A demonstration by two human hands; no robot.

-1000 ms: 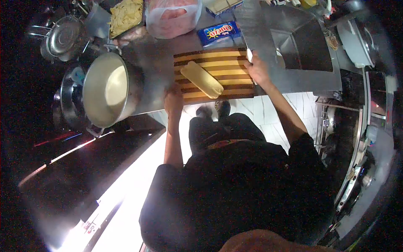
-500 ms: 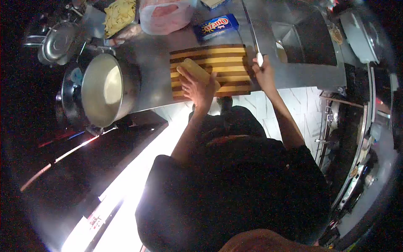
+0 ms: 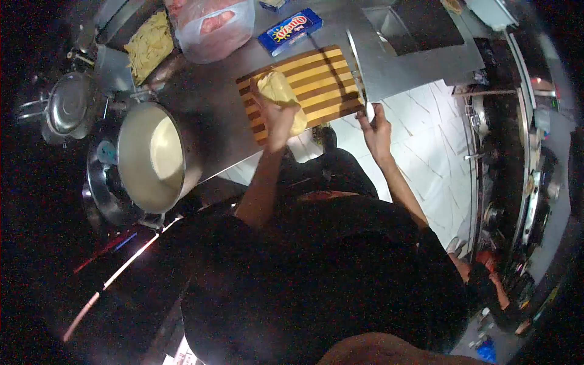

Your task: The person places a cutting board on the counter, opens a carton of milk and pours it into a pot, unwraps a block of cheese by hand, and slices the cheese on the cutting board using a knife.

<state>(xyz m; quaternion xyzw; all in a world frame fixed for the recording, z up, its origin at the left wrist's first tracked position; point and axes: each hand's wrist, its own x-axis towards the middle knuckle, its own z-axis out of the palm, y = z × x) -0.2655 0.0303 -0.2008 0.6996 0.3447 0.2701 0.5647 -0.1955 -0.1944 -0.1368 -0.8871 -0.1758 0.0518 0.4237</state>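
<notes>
A striped wooden cutting board (image 3: 325, 76) lies on the metal counter in front of me. On its left part is a pale yellow block of cheese (image 3: 281, 91), smooth and long. My left hand (image 3: 277, 121) grips the block along its left side and near end, with some fingers hidden behind it. Off the board's right edge, my right hand (image 3: 377, 131) is closed around the white handle of a knife (image 3: 355, 58). The long blade points away from me, apart from the cheese.
Beyond the board lie a blue box (image 3: 290, 31) and a plastic bag with pinkish contents (image 3: 213, 30). A tray of pale yellow slices (image 3: 149, 47) stands at the back left. A large pot (image 3: 125, 161) is to my left. Another person (image 3: 490, 277) is at the lower right.
My view has turned, so the board appears tilted. My left hand has shifted from on top of the cheese to its left side. The knife stays in my right hand. Another person has come into view.
</notes>
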